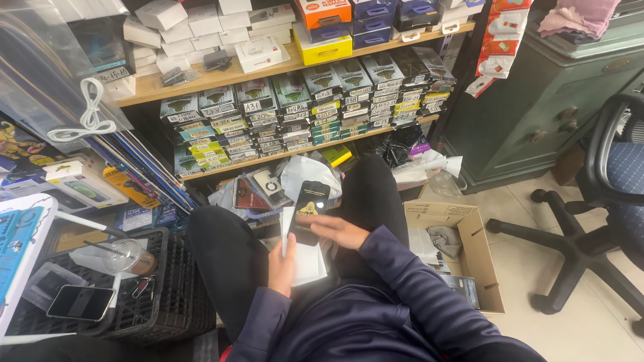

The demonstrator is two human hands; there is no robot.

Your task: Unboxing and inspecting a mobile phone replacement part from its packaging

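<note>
Sitting here with a stack of white packets (307, 258) gripped in my left hand (282, 267), down on my lap. My right hand (339, 231) pinches a black packet (308, 211) just above the stack. Shelves of boxes (302, 107) sit far ahead, cardboard box (479, 255) on the right.

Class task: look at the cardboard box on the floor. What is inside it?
In the cardboard box: grey cloth, white papers, a dark packet. The person's sleeve covers the near left part.
</note>
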